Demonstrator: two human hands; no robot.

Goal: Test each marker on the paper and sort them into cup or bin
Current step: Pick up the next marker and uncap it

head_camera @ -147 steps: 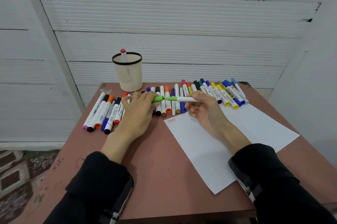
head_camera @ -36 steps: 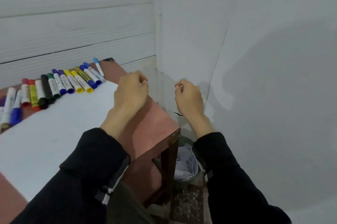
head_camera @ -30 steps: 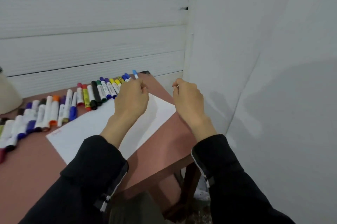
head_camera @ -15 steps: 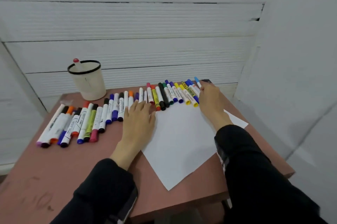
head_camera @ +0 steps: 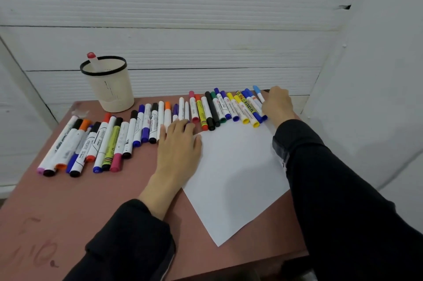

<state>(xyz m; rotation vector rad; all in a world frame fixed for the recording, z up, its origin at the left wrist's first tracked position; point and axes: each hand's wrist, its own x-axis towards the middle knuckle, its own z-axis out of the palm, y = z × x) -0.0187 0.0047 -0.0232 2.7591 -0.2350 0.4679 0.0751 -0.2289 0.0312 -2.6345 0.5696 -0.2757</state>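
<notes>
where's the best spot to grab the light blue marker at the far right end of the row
Pinch the light blue marker at its capped far end, from above and the right. That end sticks out past its neighbours; the right hand covers its near part, and other markers crowd its left side.

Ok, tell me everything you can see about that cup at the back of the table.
The cup is a cream-white round holder with a thin black rim, slightly tapered, its wall looking like fine mesh or ribbed plastic with faint dark marks. It stands upright at the back left of the reddish table, near the white wall. One red-capped marker leans inside, cap poking above the rim. Neither hand touches it.
</notes>
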